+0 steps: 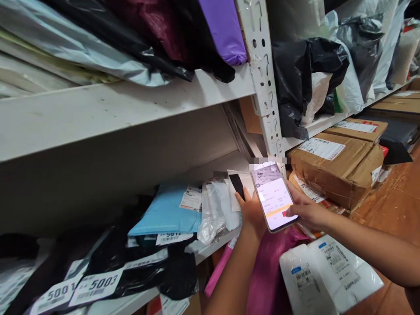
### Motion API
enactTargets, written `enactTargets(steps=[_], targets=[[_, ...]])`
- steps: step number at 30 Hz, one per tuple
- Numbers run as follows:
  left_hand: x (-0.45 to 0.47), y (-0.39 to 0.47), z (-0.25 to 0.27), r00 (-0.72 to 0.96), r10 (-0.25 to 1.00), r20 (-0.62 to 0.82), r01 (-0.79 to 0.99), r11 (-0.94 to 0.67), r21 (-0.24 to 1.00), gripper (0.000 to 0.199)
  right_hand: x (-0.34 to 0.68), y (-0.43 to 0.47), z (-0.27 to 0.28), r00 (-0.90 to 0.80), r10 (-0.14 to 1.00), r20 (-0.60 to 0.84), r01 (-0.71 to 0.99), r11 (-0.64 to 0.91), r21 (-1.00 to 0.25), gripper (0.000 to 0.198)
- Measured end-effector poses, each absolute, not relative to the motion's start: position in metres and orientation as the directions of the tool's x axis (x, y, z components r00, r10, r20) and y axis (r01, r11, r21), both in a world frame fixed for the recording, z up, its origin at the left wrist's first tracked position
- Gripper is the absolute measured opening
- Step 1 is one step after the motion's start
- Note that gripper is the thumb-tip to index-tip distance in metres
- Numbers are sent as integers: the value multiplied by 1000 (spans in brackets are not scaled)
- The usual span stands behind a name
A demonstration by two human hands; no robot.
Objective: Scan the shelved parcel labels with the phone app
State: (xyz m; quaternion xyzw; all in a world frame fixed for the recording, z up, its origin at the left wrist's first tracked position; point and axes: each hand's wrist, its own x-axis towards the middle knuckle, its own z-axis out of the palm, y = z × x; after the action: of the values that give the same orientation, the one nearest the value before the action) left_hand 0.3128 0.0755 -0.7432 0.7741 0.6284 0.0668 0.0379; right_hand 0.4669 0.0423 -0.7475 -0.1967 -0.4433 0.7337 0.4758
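Observation:
My right hand (pixel 305 209) grips a smartphone (pixel 269 192), its thumb on the lower part of the lit screen. The screen shows a picture strip at the top, with an orange band and a red button below. Left of the phone and partly behind it, my left hand (pixel 253 214) has its fingers on a white parcel (pixel 244 178) that carries a black rectangle. Part of that hand is hidden by the phone. Right beside the parcel, clear plastic-wrapped packets (pixel 216 210) and a light blue mailer bag (pixel 167 210) with a label lie on the shelf.
Black parcels with numbered labels (pixel 96 286) lie on the lower left shelf. Bags hang over the upper shelf edge (pixel 131 107). A perforated white post (pixel 262 74) stands between racks. Cardboard boxes (pixel 354 162), a pink bag (pixel 269 271) and white wrapped parcels (pixel 305 280) are at the right.

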Motion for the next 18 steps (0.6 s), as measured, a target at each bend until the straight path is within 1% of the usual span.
enactTargets(steps=[2, 5, 7, 9, 12, 14, 18], targets=[[314, 75, -737, 199, 980, -4, 977, -198, 74, 58, 472, 41, -741, -460, 878, 129, -515, -146, -845, 89], [313, 76, -735, 204, 975, -88, 978, -206, -23, 62, 480, 40, -732, -444, 882, 155, -543, -127, -830, 82], [312, 78, -737, 198, 974, -111, 976, -206, -67, 63, 485, 39, -728, -426, 886, 180, -562, -103, -821, 76], [310, 80, -739, 193, 977, -94, 974, -202, -97, 61, 489, 37, -725, -424, 888, 180, -551, -95, -829, 74], [306, 82, -736, 183, 981, -64, 976, -189, -109, 63, 494, 34, -718, -395, 906, 152, -528, -89, -844, 70], [304, 84, -732, 158, 986, -56, 982, -163, -98, 66, 498, 32, -712, -363, 921, 139, -514, -74, -854, 72], [307, 86, -730, 120, 988, -98, 987, -130, -97, 74, 507, 29, -700, -325, 935, 141, -464, -28, -885, 73]])
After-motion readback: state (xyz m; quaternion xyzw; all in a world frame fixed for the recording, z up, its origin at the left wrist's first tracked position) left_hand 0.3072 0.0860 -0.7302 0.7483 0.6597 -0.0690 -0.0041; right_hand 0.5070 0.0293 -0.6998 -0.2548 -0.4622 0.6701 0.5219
